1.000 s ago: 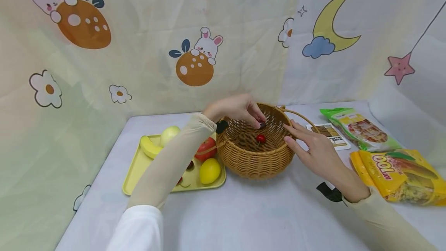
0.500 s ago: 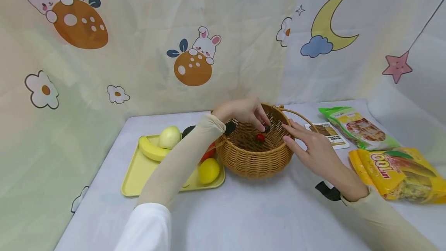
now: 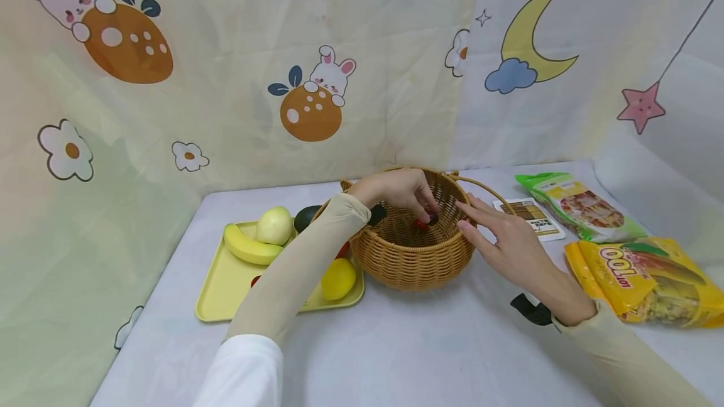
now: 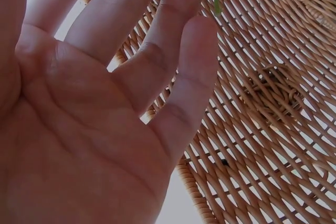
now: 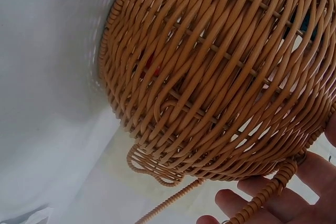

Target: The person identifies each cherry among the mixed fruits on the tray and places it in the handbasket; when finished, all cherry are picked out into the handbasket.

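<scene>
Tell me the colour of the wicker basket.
The wicker basket is golden brown, and the head view shows it best.

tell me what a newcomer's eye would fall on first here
Probably the wicker basket near the middle of the head view, with the left hand dipped into it and the right hand against its side. Next, the bright yellow bag at the far right. The yellow tray of fruit, at the left and partly hidden by the left arm, may follow.
</scene>
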`<state>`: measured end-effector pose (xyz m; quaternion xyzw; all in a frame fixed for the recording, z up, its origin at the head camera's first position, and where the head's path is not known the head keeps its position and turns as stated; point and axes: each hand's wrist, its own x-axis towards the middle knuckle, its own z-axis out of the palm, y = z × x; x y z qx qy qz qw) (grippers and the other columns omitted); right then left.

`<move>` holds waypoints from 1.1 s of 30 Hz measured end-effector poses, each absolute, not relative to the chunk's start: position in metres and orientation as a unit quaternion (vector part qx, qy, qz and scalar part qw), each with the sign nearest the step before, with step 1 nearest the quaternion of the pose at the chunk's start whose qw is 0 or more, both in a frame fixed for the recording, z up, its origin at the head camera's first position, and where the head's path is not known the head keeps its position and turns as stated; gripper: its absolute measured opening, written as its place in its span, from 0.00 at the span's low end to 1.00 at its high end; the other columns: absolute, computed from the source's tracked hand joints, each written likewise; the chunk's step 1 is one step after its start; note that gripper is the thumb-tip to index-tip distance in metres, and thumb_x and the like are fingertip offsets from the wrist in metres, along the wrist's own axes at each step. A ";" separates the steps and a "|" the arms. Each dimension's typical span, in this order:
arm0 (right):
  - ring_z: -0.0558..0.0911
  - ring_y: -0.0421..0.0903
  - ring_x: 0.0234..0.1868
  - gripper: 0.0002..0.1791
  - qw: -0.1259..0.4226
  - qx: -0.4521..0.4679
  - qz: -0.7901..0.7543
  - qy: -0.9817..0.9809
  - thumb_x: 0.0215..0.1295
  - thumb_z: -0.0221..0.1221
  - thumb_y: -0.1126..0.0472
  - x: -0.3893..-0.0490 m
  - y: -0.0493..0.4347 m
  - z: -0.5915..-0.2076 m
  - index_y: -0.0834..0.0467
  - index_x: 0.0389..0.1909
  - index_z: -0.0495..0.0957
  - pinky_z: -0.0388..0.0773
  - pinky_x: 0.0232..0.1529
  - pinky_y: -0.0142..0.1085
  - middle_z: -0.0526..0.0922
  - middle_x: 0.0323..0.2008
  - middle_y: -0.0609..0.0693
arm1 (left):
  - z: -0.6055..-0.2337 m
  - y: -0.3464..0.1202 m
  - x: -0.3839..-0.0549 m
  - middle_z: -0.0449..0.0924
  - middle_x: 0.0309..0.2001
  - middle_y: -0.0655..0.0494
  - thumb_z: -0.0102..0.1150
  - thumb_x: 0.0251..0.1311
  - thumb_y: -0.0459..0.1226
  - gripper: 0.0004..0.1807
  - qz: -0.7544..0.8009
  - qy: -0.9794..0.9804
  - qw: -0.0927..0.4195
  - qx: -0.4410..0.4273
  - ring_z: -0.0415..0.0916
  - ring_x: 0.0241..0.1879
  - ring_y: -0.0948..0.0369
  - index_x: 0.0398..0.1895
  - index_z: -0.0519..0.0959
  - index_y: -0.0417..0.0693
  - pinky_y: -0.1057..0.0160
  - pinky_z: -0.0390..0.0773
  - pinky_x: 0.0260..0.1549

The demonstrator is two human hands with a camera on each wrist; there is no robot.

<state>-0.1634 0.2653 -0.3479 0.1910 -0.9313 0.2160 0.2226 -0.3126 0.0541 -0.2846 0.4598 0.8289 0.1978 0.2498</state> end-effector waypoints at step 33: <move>0.80 0.51 0.23 0.25 0.218 0.182 0.219 -0.933 0.78 0.56 0.49 -0.164 0.263 -0.349 0.56 0.70 0.75 0.67 0.25 0.35 0.73 0.71 0.63 | -0.286 0.051 -0.313 0.88 0.55 0.54 0.71 0.62 0.37 0.19 0.184 0.842 0.227 0.454 0.86 0.53 0.63 0.56 0.86 0.46 0.67 0.82 0.52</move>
